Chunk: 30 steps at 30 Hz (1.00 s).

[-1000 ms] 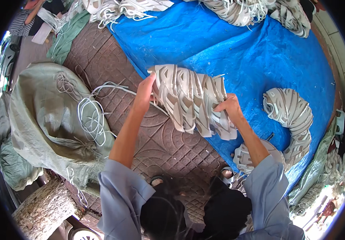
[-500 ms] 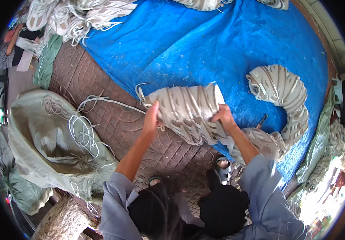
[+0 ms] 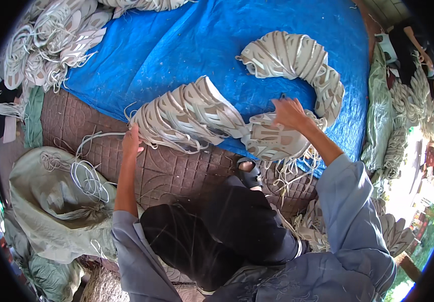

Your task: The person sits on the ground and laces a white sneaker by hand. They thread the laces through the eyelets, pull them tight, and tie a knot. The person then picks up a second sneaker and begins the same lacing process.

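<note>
A fanned stack of beige and white shoe uppers [image 3: 187,113] lies at the near edge of a blue tarp, partly over the paving. My left hand [image 3: 132,142] grips its left end, where a white cord [image 3: 94,181] trails off. My right hand [image 3: 291,115] is down on the tarp, its fingers closed at a small dark tool [image 3: 283,95], most of it hidden beneath them. Just under that hand lies another bunch of uppers [image 3: 272,136] with laces hanging down. A curved row of uppers [image 3: 290,55] bends around beyond and to the right.
The blue tarp [image 3: 177,55] spreads over patterned brown paving [image 3: 81,118]. An open grey-green sack [image 3: 36,176] stands at the left with cord on it. More uppers [image 3: 51,30] are heaped at the far left. Bundled pale cords [image 3: 408,100] and a green sheet [image 3: 376,105] line the right.
My right hand has let go of the stack's right end and moved to the small dark tool. My left hand stays at the left end. The view has shifted, and the stack now lies tilted.
</note>
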Tool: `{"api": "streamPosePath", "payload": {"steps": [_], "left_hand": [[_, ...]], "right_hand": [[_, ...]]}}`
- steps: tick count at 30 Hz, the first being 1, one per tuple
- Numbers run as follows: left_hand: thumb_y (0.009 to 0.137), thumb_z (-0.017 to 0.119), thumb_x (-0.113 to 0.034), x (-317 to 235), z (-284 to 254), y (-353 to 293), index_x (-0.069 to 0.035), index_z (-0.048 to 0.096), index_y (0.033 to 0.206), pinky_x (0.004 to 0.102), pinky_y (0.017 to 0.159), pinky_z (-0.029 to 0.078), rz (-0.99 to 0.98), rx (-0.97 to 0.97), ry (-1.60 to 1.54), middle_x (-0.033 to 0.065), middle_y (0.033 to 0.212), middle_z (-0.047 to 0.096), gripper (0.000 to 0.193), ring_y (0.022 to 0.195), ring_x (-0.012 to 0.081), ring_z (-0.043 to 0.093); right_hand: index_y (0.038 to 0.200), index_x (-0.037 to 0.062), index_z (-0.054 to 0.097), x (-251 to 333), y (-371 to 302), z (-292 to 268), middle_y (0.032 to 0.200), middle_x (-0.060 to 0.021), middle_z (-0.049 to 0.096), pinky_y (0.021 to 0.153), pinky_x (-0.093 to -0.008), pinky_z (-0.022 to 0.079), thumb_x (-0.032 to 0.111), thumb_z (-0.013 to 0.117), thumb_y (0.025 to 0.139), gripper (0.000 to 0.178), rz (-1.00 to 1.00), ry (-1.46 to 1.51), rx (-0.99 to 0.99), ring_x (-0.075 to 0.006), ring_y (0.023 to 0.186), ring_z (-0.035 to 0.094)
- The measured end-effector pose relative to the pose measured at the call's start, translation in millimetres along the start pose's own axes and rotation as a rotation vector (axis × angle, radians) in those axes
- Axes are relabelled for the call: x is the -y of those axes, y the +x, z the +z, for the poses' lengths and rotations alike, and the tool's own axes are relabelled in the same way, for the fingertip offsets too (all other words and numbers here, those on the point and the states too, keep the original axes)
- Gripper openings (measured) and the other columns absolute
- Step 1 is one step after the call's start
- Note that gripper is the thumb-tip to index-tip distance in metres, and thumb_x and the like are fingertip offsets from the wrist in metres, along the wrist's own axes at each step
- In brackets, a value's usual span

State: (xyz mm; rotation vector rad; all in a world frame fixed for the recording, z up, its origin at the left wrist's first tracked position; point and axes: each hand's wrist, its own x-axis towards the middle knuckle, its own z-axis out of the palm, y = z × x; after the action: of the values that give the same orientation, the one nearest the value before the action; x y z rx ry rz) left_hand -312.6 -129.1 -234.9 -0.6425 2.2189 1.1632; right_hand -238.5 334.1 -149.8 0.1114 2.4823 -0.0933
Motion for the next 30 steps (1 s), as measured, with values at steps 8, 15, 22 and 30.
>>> {"api": "streamPosePath", "payload": {"steps": [8,15,22,30], "left_hand": [[0.083,0.043,-0.046,-37,3,-65,-0.001,0.048,0.113,0.0295,0.054,0.052,0.236,-0.114,0.200,0.0139,0.102,0.057,0.055,0.079,0.0220,0.061],[0.084,0.050,-0.034,-82,-11,-163,-0.001,0.052,0.107,0.0289,0.061,0.050,0.341,0.015,0.109,0.0116,0.092,0.060,0.040,0.075,0.0192,0.062],[0.085,0.053,-0.025,-134,32,-282,-0.001,0.053,0.107,0.0298,0.072,0.047,0.763,0.237,0.043,0.0112,0.093,0.062,0.032,0.084,0.0193,0.060],[0.086,0.039,-0.052,-149,60,-401,-0.004,0.038,0.123,0.0345,0.083,0.045,0.432,0.625,-1.008,0.0076,0.115,0.052,0.060,0.105,0.0208,0.052]], "right_hand": [[0.097,0.0065,0.060,-24,-27,56,0.099,-0.0169,0.058,0.078,-0.0390,0.045,0.015,0.075,0.044,0.056,0.121,0.331,-0.174,-0.0355,0.089,0.056],[0.105,-0.0013,0.058,-67,-121,32,0.090,-0.0091,0.060,0.074,-0.0278,0.045,-0.005,0.063,0.049,0.056,0.138,1.288,-0.168,-0.0181,0.082,0.057],[0.115,-0.0089,0.042,-59,-234,-59,0.105,-0.0188,0.056,0.087,-0.0377,0.045,0.002,0.062,0.061,0.058,-0.436,2.169,-0.025,-0.0288,0.093,0.058],[0.116,-0.0043,0.044,78,-274,-132,0.105,-0.0167,0.058,0.086,-0.0363,0.046,0.005,0.061,0.066,0.054,-1.149,2.295,0.098,-0.0254,0.092,0.059]]}}
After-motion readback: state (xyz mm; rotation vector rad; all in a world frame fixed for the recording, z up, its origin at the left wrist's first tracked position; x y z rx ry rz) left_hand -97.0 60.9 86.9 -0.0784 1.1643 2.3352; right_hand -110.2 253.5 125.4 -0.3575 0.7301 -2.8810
